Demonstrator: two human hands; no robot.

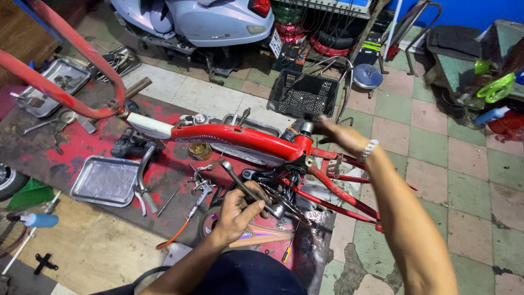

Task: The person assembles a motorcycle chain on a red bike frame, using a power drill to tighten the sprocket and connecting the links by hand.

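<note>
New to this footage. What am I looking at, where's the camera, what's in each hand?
There is no machine here: a person works with two bare hands, and the single picture comes from a camera on their head, looking down. In front of them stands a red bicycle frame over a red-stained mat. The left hand grips a long metal wrench near the frame's bottom joint. The right hand reaches out to the top of the frame's seat tube; it is blurred, so whether it holds anything is unclear. On the floor lie a flat metal tray, loose tools, and a black plastic basket. A pale scooter is parked behind.
</note>
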